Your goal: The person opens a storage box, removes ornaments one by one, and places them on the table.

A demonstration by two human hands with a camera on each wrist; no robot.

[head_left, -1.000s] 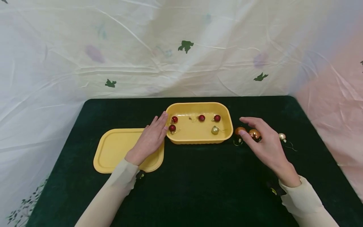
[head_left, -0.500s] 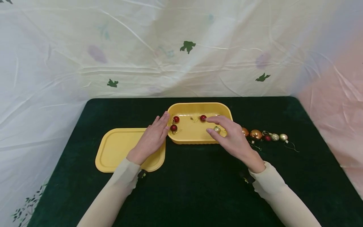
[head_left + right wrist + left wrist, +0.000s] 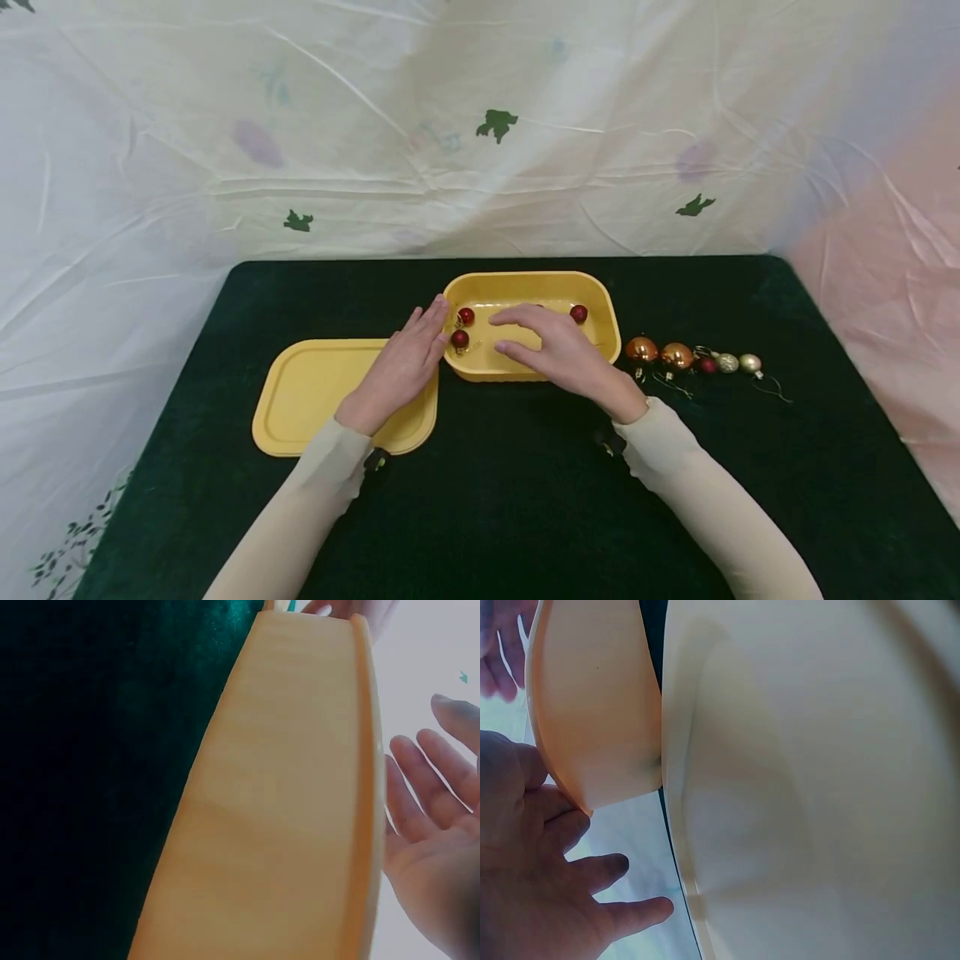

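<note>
A yellow plastic box (image 3: pixel 517 280) stands at the middle of the table with small bauble ornaments inside. Two red baubles (image 3: pixel 460 338) lie at its left end, and another red bauble (image 3: pixel 578 313) lies at the right. My left hand (image 3: pixel 401 367) rests its straight fingers on the box's left rim. Over the box is my right hand (image 3: pixel 562 350), thumb and fingers spread apart, with no bauble seen between them; it hides part of the interior. The right wrist view shows that hand (image 3: pixel 442 817) beyond the rim, palm bare. In the left wrist view, fingers touch the box (image 3: pixel 600 697).
A yellow lid (image 3: pixel 300 400) lies flat left of the box, partly under my left forearm. To the right, a row holds two orange baubles (image 3: pixel 677 357), a dark red bauble (image 3: pixel 705 364), a glittery bauble (image 3: pixel 727 362) and a champagne bauble (image 3: pixel 750 363). Dark green cloth (image 3: pixel 487 517) covers the table.
My right hand has moved left, from over the row of baubles to above the box. It now covers the gold bauble inside. My left hand stays at the rim.
</note>
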